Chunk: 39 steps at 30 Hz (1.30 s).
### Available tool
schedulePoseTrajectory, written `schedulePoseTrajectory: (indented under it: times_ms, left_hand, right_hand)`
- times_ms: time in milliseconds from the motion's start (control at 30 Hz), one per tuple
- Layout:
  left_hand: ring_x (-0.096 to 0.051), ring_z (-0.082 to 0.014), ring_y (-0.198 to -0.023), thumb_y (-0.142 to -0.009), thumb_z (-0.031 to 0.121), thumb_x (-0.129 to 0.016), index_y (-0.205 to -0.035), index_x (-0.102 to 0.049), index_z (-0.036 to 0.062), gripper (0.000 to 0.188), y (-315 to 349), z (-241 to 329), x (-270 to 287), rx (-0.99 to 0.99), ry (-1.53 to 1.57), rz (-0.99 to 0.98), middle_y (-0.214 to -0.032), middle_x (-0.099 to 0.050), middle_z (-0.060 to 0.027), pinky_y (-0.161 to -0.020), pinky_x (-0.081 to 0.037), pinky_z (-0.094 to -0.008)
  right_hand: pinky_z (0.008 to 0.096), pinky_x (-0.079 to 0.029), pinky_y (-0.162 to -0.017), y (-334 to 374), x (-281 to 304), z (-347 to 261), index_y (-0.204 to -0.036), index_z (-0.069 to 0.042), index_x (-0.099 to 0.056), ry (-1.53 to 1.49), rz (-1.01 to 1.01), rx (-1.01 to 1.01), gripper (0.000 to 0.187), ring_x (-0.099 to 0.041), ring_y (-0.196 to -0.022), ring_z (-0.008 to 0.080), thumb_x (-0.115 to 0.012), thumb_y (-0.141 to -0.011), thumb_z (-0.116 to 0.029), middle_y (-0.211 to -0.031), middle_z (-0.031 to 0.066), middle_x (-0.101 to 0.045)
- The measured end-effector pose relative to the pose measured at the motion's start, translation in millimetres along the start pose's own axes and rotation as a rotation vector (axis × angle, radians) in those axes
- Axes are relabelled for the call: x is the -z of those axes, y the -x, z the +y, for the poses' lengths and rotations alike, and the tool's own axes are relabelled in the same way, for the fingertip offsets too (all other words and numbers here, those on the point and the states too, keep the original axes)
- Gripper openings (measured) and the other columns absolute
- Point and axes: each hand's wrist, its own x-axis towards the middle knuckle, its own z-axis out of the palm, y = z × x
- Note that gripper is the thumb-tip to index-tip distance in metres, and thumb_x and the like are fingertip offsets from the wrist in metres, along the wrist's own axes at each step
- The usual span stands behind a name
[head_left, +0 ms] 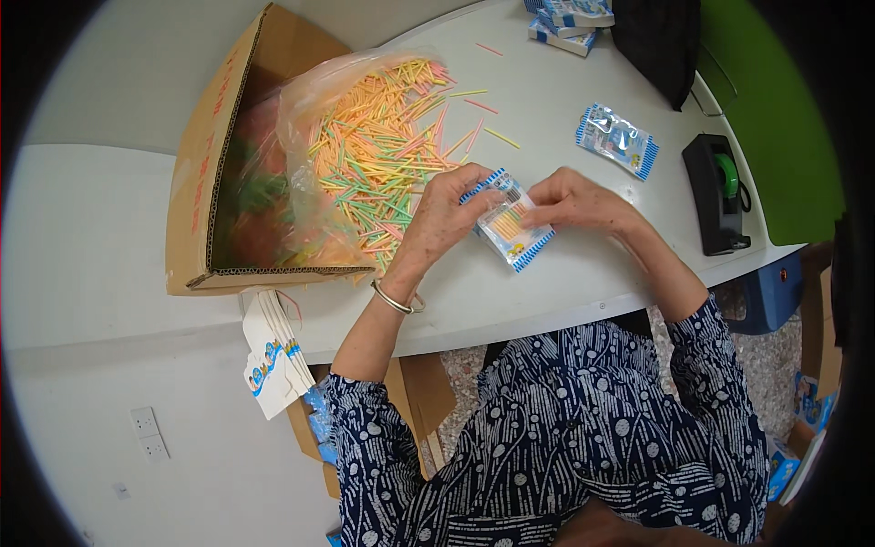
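Observation:
Between my two hands is a small blue-and-white packet with striped ends. Through its clear window a row of thin yellow and orange sticks shows. My left hand pinches the packet's upper left edge between thumb and fingers. On the other side, my right hand is closed with its fingertips at the packet's right edge; whether they also hold a stick is hidden. Just beyond my left hand lies a big heap of thin pastel sticks, yellow, orange, pink and green, spilling from a clear plastic bag.
A tipped cardboard box holds the bag at the left. Another packet lies to the right, near a black tape dispenser. More packets are stacked at the back beside a black bag. Flat white cartons hang by the table's left edge.

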Motion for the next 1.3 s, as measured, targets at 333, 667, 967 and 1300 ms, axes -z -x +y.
schedulePoseTrajectory:
  times_ms: [333,667,967,1300]
  left_hand:
    - [-0.053,-0.0244,-0.095,-0.082,0.024,-0.068,-0.108,-0.058,0.0047,0.034,6,-24,-1,-0.223,-0.507,0.273,-0.106,-0.059,-0.0104,-0.079,-0.045,-0.0337]
    - [-0.051,-0.0242,-0.102,-0.082,0.025,-0.069,-0.111,-0.056,0.0052,0.037,-14,-8,-16,-0.324,-0.413,0.370,-0.112,-0.057,-0.0111,-0.081,-0.045,-0.0338]
    - [-0.055,-0.0064,-0.073,-0.086,0.014,-0.065,-0.093,-0.066,-0.0016,0.018,-24,5,-10,-0.228,-0.007,0.261,-0.079,-0.062,0.0003,-0.068,-0.045,-0.0218]
    - [-0.055,-0.0142,-0.069,-0.083,0.006,-0.061,-0.090,-0.066,0.0002,0.010,-4,6,5,-0.226,0.074,0.369,-0.074,-0.061,-0.0075,-0.064,-0.043,-0.0266]
  right_hand:
    - [0.0394,-0.040,-0.082,19,92,40,-0.096,-0.001,-0.064,1.248,1.022,0.239,0.026,-0.051,-0.096,0.0282,-0.067,-0.080,-0.021,-0.099,0.0109,-0.058]
    - [0.0398,-0.038,-0.089,17,76,23,-0.092,-0.003,-0.067,1.216,1.110,0.522,0.015,-0.053,-0.099,0.0282,-0.067,-0.078,-0.009,-0.104,0.0105,-0.059]
    - [0.0377,-0.040,-0.088,2,-9,-20,-0.112,-0.004,-0.057,0.849,0.633,0.613,0.037,-0.053,-0.102,0.0304,-0.069,-0.078,-0.015,-0.112,0.0131,-0.058]
    - [0.0313,-0.039,-0.056,-15,3,-31,-0.079,0.005,-0.065,0.373,0.332,0.236,0.024,-0.051,-0.059,0.0149,-0.070,-0.075,-0.018,-0.064,0.0102,-0.058]
